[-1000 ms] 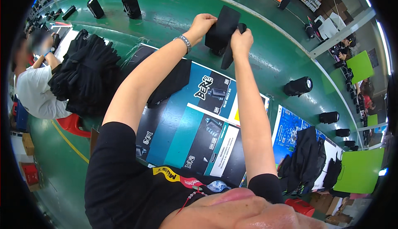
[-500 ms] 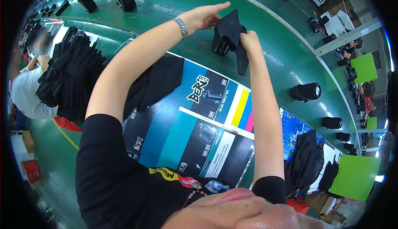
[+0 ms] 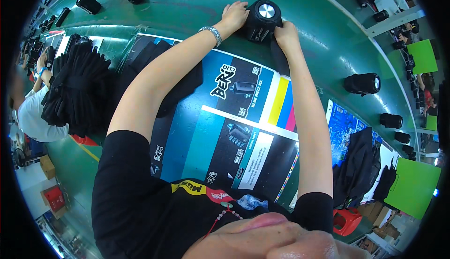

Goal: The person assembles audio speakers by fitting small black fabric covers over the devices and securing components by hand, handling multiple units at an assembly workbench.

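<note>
Upright on the green work surface stands a black cylindrical speaker, its round silver disc facing up. My left hand lies against its left side with bent fingers, the thumb mostly hidden. On the other side, my right hand is closed on a black cloth, which hangs below the fingers beside the speaker. Part of that cloth is hidden behind the hand and forearm.
Printed sheets cover the table before me. A pile of black cloth pieces sits at left, more black cloth at right. Another speaker lies to the right; several line the belt. A person in white works at far left.
The black cloth raised over the speaker has come down to its right side, baring the silver disc. My left hand has moved from open air onto the speaker's side.
</note>
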The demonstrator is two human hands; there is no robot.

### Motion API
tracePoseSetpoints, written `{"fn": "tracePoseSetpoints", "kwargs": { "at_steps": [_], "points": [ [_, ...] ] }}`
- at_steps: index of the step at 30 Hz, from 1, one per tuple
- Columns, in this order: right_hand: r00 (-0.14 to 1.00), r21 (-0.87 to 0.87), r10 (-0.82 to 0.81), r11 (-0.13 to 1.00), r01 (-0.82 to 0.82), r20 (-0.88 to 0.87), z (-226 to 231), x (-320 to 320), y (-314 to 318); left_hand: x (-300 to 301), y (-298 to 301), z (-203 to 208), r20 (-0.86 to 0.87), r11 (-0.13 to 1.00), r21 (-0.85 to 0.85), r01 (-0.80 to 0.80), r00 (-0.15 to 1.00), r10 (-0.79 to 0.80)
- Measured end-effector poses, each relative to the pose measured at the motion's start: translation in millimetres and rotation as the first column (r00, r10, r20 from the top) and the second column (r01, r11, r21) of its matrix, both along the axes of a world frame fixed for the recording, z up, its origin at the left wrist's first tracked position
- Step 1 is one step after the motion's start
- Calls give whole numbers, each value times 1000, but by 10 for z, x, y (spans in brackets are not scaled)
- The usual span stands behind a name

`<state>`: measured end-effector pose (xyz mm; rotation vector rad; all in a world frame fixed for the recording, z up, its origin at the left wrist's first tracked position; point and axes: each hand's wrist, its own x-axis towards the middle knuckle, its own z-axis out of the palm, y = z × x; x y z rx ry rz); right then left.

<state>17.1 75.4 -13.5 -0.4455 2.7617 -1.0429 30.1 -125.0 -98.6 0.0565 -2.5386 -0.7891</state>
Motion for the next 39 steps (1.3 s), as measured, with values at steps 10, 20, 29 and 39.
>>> {"fn": "tracePoseSetpoints", "kwargs": {
  "at_steps": [10,20,29,39],
  "points": [
    [991,110,-109,987,118,-82,-263,-118,375,158,572,666,64,883,468,-33,998,3],
    [946,-563,-289,762,318,144,209,564,453,724,508,1559,-42,932,338,129,992,-122],
    [995,-873,54,478,-95,-78,526,610,573,1065,559,1421,54,825,549,137,979,-198],
    [970,-561,76,804,-196,-230,389,535,642,419,729,1762,-65,941,67,330,943,-326]
  ]
}}
